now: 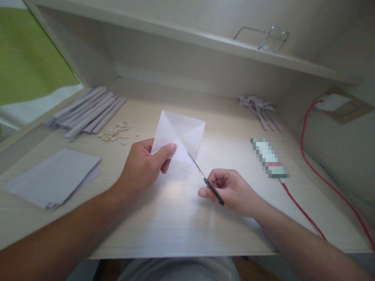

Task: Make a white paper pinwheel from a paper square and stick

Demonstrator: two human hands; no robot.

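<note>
Head view looks down on a pale wooden desk (181,226) set under a shelf. Near the middle of the frame the left hand (143,166) pinches a creased square of white paper (180,134) by its lower left corner, thumb on top, fingers curled beneath, so that the sheet is lifted and tilted off the desk. Just right of and below it, the right hand (231,191) is closed around the dark handles of a pair of scissors (205,179); the thin blades point up and left and meet the lower edge of the paper along one of its diagonal folds.

At the left edge of the frame lies a flat stack of grey sheets (55,177). Above that, in the upper left, rests a row of rolled paper tubes (88,111), with small paper scraps (115,132) beside them. At upper right sits a small heap of folded paper pieces (259,109). A red cable (310,168) runs down the right side, and a pair of glasses (271,39) lies on the shelf.
</note>
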